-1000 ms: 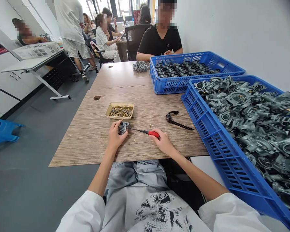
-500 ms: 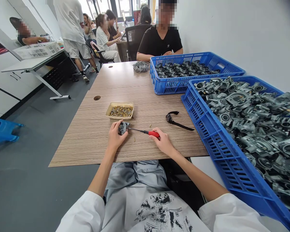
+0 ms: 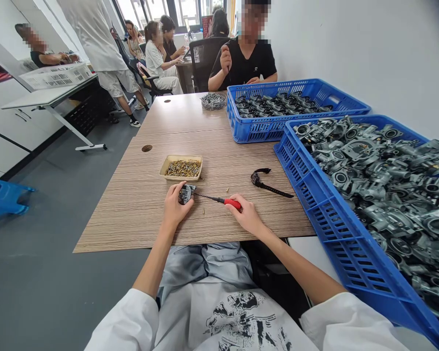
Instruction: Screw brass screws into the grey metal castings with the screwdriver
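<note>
My left hand (image 3: 175, 207) is closed around a small grey metal casting (image 3: 186, 193), which looks like a carburetor body, on the table. My right hand (image 3: 246, 214) grips the red handle of a screwdriver (image 3: 231, 203). Its thin shaft points left, and the tip meets the right side of the casting; the exact contact is too small to make out. One small brass piece (image 3: 204, 211) lies below the shaft and another brass piece (image 3: 227, 189) above it. Just beyond my left hand stands a cream tray (image 3: 162, 171) full of small brass parts.
A black wristwatch (image 3: 256, 179) lies right of my right hand. Two blue crates of metal castings, the near crate (image 3: 314, 214) and the far crate (image 3: 237, 127), line the right side. A round container (image 3: 214, 101) of small parts stands near a person (image 3: 254, 61) across the table (image 3: 124, 209).
My hands, the casting and the screwdriver look almost unmoved. The person across the table has raised one hand. A standing person at the back left has shifted.
</note>
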Motion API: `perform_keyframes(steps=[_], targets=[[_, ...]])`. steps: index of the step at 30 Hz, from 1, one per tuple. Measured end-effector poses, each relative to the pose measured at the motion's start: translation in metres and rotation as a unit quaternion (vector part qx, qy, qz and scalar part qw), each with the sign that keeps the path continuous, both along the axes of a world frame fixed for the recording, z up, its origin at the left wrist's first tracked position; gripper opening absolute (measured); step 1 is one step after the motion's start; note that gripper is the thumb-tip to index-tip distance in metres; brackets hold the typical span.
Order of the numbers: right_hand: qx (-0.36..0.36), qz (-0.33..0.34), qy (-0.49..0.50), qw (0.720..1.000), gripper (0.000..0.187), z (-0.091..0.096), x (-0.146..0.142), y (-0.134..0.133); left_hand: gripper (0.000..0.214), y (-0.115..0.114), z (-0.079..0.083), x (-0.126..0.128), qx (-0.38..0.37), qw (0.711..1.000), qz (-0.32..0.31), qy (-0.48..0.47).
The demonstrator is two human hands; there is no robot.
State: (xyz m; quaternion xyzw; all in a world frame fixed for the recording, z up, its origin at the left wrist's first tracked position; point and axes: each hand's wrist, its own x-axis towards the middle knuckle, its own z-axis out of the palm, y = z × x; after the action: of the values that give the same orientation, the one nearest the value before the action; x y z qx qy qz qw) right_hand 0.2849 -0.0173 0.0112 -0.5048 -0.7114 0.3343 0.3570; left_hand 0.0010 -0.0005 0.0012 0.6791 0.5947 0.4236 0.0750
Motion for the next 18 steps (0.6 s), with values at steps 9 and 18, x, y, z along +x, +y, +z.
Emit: perform_keyframes(steps=[9, 18], targets=[[-0.009, 0.004, -0.003, 1.000, 0.026, 0.0013, 0.0009, -0.0010, 0.055, -0.0006, 0.0006, -0.0003, -0.003, 1.000, -0.003, 0.000], [-0.008, 0.005, -0.006, 1.000, 0.026, 0.0001, 0.0005, -0.0010, 0.055, -0.0006, 0.0003, -0.0001, -0.002, 1.000, 0.001, 0.004]])
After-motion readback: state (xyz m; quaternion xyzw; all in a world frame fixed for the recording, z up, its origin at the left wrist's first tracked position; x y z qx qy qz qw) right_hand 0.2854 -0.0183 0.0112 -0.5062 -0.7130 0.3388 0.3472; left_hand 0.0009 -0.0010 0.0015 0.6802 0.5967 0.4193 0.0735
